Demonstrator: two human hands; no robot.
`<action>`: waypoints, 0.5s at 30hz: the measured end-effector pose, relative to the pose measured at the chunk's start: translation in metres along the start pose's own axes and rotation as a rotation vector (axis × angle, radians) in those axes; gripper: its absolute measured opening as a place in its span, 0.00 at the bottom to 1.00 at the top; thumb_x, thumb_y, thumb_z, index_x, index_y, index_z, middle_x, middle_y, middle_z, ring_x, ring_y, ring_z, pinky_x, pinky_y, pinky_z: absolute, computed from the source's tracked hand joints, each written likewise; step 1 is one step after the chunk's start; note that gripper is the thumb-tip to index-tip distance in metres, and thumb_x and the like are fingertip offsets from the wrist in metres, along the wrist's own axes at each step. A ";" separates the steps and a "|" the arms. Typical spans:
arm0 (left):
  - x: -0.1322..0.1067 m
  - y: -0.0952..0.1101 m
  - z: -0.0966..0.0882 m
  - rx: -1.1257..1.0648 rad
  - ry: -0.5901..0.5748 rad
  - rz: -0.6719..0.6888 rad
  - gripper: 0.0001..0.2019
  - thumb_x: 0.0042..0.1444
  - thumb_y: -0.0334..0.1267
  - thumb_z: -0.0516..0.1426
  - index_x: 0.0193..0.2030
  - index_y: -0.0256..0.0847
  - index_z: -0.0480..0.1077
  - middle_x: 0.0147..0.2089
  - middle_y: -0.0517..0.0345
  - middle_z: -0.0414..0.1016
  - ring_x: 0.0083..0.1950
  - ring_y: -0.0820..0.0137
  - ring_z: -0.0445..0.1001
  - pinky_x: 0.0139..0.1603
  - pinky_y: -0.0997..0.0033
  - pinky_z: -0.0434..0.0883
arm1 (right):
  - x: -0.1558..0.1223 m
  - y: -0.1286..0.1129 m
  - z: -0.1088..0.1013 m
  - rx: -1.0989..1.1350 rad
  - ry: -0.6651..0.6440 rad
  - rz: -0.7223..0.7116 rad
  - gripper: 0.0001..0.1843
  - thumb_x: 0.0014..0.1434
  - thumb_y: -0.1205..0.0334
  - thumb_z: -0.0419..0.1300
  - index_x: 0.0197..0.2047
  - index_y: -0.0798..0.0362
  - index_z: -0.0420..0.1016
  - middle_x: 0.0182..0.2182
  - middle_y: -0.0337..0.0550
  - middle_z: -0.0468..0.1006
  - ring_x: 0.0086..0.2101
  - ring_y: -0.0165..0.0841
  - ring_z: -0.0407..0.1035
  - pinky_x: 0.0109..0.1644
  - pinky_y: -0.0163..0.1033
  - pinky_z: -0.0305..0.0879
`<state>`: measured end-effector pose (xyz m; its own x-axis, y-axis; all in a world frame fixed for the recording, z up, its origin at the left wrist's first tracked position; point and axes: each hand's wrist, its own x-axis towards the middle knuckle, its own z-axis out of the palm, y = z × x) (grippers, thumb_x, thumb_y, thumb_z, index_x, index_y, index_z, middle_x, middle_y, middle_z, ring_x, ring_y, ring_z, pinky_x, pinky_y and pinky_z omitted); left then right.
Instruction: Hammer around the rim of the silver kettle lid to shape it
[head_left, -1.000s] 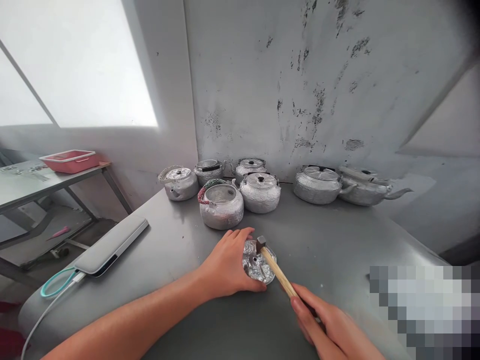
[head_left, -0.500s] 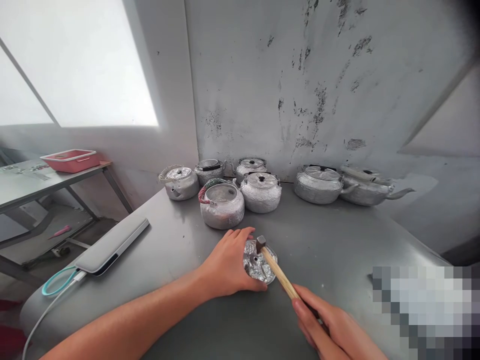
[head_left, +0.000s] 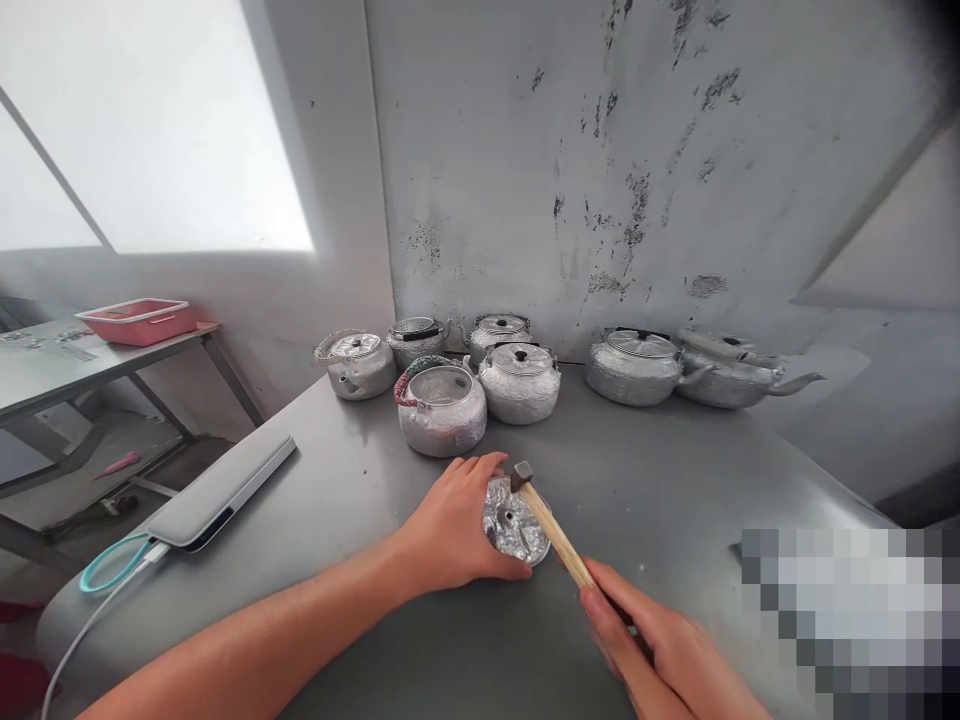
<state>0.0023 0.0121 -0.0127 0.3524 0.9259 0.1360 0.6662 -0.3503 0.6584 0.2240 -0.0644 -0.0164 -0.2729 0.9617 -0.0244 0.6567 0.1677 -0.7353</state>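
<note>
My left hand (head_left: pixel 454 525) grips the edge of a round, dented metal kettle lid (head_left: pixel 517 535), thumb on the near side and fingers on the far side. The lid lies on the grey table and has a small hole at its centre. In my right hand (head_left: pixel 637 635) is a hammer (head_left: pixel 559 540), held by its wooden handle. Its dark metal head is over the far part of the lid; whether it touches I cannot tell. Just beyond my left hand stands a lidless kettle (head_left: pixel 442 425) with a red and green wrapped handle.
Several more metal kettles (head_left: pixel 519 390) stand along the back by the stained wall. A grey power bank (head_left: pixel 225 495) with a cable lies at the left of the table (head_left: pixel 645 500). A pink basket (head_left: pixel 142 325) rests on another table. At the lower right is a blurred-out object (head_left: pixel 847 610).
The hammer head has lifted very slightly over the lid. My left hand keeps its hold on the lid, and the whole view has shifted a little.
</note>
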 end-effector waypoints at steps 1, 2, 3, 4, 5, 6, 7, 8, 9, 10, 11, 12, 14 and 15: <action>0.000 0.000 0.000 0.003 0.001 0.001 0.54 0.34 0.54 0.72 0.69 0.43 0.57 0.65 0.48 0.67 0.67 0.47 0.62 0.67 0.50 0.61 | 0.000 0.000 0.000 0.002 -0.006 0.008 0.18 0.71 0.48 0.44 0.40 0.47 0.71 0.24 0.35 0.69 0.25 0.33 0.63 0.30 0.34 0.62; 0.000 0.001 0.000 0.005 0.005 0.003 0.54 0.34 0.53 0.72 0.69 0.43 0.57 0.65 0.48 0.67 0.67 0.47 0.62 0.67 0.50 0.61 | 0.001 0.000 0.000 0.005 -0.016 0.019 0.19 0.71 0.48 0.43 0.39 0.47 0.70 0.24 0.35 0.67 0.25 0.32 0.61 0.30 0.34 0.61; 0.000 0.001 0.000 0.007 0.009 0.006 0.54 0.34 0.53 0.72 0.69 0.43 0.57 0.65 0.48 0.67 0.66 0.48 0.62 0.66 0.51 0.61 | 0.001 -0.001 0.000 0.007 -0.031 0.032 0.20 0.71 0.47 0.43 0.37 0.47 0.69 0.24 0.34 0.64 0.25 0.32 0.59 0.30 0.34 0.60; 0.000 0.001 0.000 0.007 0.012 0.009 0.54 0.34 0.53 0.72 0.69 0.43 0.57 0.64 0.48 0.68 0.66 0.48 0.63 0.66 0.51 0.62 | 0.002 -0.001 0.000 0.011 -0.046 0.045 0.21 0.71 0.47 0.42 0.36 0.47 0.68 0.24 0.33 0.61 0.25 0.32 0.56 0.29 0.34 0.59; 0.000 0.001 0.000 0.006 0.011 0.013 0.54 0.34 0.53 0.72 0.69 0.43 0.57 0.64 0.48 0.68 0.65 0.48 0.63 0.66 0.51 0.62 | 0.002 -0.001 0.000 0.020 -0.052 0.054 0.21 0.71 0.46 0.42 0.35 0.47 0.68 0.23 0.32 0.58 0.24 0.32 0.54 0.28 0.34 0.57; 0.000 0.001 0.000 0.005 0.009 0.015 0.54 0.34 0.54 0.72 0.69 0.43 0.57 0.64 0.48 0.68 0.65 0.48 0.63 0.66 0.50 0.62 | 0.003 -0.001 0.000 0.034 -0.052 0.058 0.20 0.71 0.46 0.42 0.37 0.47 0.68 0.23 0.32 0.56 0.24 0.32 0.53 0.27 0.34 0.56; 0.000 0.000 0.001 0.004 0.006 0.017 0.54 0.34 0.54 0.72 0.69 0.43 0.57 0.64 0.48 0.68 0.66 0.48 0.63 0.67 0.50 0.61 | 0.003 0.000 0.000 0.048 -0.054 0.060 0.19 0.70 0.46 0.42 0.38 0.46 0.68 0.23 0.32 0.55 0.24 0.32 0.52 0.27 0.34 0.56; 0.000 0.000 0.001 0.004 0.006 0.018 0.54 0.35 0.54 0.71 0.69 0.42 0.57 0.65 0.48 0.68 0.66 0.48 0.63 0.67 0.50 0.61 | 0.004 -0.001 -0.001 0.053 -0.054 0.061 0.19 0.70 0.47 0.42 0.39 0.46 0.68 0.24 0.32 0.56 0.24 0.32 0.52 0.28 0.34 0.56; 0.000 0.000 0.001 0.003 0.008 0.017 0.54 0.35 0.54 0.71 0.69 0.42 0.57 0.65 0.48 0.68 0.66 0.48 0.62 0.67 0.50 0.60 | 0.004 -0.001 -0.001 0.051 -0.062 0.063 0.19 0.70 0.47 0.42 0.39 0.47 0.68 0.24 0.32 0.57 0.25 0.32 0.53 0.28 0.34 0.56; 0.000 -0.001 0.001 0.001 0.013 0.018 0.54 0.35 0.54 0.71 0.69 0.43 0.57 0.64 0.49 0.68 0.66 0.48 0.63 0.67 0.50 0.61 | 0.004 -0.002 -0.001 0.048 -0.073 0.065 0.20 0.71 0.47 0.41 0.39 0.47 0.68 0.24 0.32 0.57 0.25 0.32 0.53 0.28 0.34 0.56; 0.000 -0.001 0.001 -0.001 0.017 0.019 0.54 0.35 0.54 0.71 0.69 0.43 0.57 0.64 0.49 0.68 0.65 0.48 0.63 0.66 0.50 0.61 | 0.004 -0.003 -0.002 0.045 -0.081 0.066 0.20 0.71 0.47 0.41 0.39 0.47 0.68 0.24 0.32 0.57 0.25 0.32 0.52 0.28 0.34 0.56; 0.000 -0.001 0.001 -0.003 0.019 0.021 0.53 0.34 0.54 0.71 0.69 0.43 0.58 0.64 0.49 0.68 0.65 0.47 0.63 0.66 0.50 0.62 | 0.004 -0.004 -0.002 0.045 -0.081 0.063 0.21 0.71 0.47 0.41 0.40 0.48 0.69 0.24 0.32 0.57 0.25 0.32 0.52 0.29 0.34 0.56; 0.000 -0.001 0.001 -0.005 0.014 0.023 0.53 0.34 0.54 0.71 0.69 0.43 0.58 0.64 0.49 0.68 0.65 0.47 0.64 0.66 0.49 0.62 | 0.004 -0.007 -0.002 0.047 -0.059 0.061 0.21 0.71 0.47 0.41 0.44 0.48 0.70 0.24 0.32 0.57 0.25 0.32 0.53 0.29 0.34 0.57; 0.000 -0.001 0.001 -0.007 0.011 0.021 0.53 0.34 0.54 0.71 0.69 0.43 0.58 0.64 0.49 0.68 0.65 0.47 0.64 0.66 0.49 0.62 | 0.004 -0.008 -0.003 0.043 -0.050 0.064 0.21 0.71 0.47 0.42 0.44 0.48 0.70 0.24 0.33 0.58 0.25 0.33 0.54 0.30 0.34 0.58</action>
<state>0.0023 0.0127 -0.0140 0.3587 0.9200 0.1581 0.6544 -0.3686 0.6603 0.2198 -0.0614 -0.0092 -0.2672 0.9578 -0.1056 0.6432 0.0957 -0.7597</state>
